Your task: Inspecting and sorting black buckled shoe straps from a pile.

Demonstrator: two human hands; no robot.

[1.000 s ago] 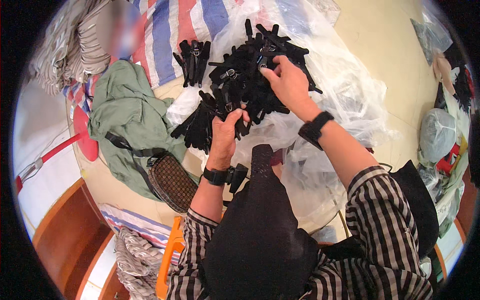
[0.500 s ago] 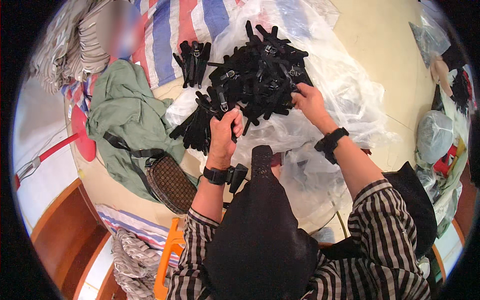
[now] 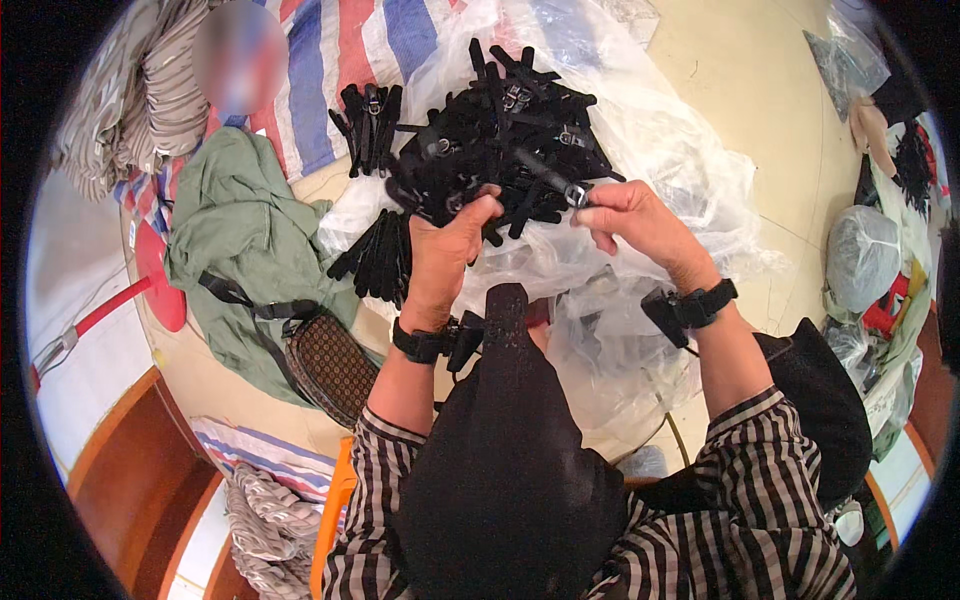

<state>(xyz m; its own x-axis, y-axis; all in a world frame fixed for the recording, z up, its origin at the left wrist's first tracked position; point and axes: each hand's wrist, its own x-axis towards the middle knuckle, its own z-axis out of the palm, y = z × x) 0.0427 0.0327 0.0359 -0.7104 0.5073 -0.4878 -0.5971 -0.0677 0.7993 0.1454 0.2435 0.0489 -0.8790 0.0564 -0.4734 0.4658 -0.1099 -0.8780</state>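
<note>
A heap of black buckle straps lies on a clear plastic sheet in front of me. My right hand, at the heap's right edge, pinches one black buckle strap by its metal-buckle end between thumb and fingers. Over the heap's near left side, my left hand is closed round several black straps, blurred by motion. Beside that wrist rests a fanned bundle of black straps. Farther back, a smaller bundle with a buckle on top lies apart from the heap.
Under the heap spread the plastic sheet and a striped tarp. Green cloth and a brown patterned bag lie to the left. Grey bundles stand far left. An orange stool is near my left arm; plastic-wrapped items line the right.
My right hand has drawn back slightly, with a buckle strap now showing in its pinch. My left hand has tilted and risen a little with its straps. The whole view has shifted slightly.
</note>
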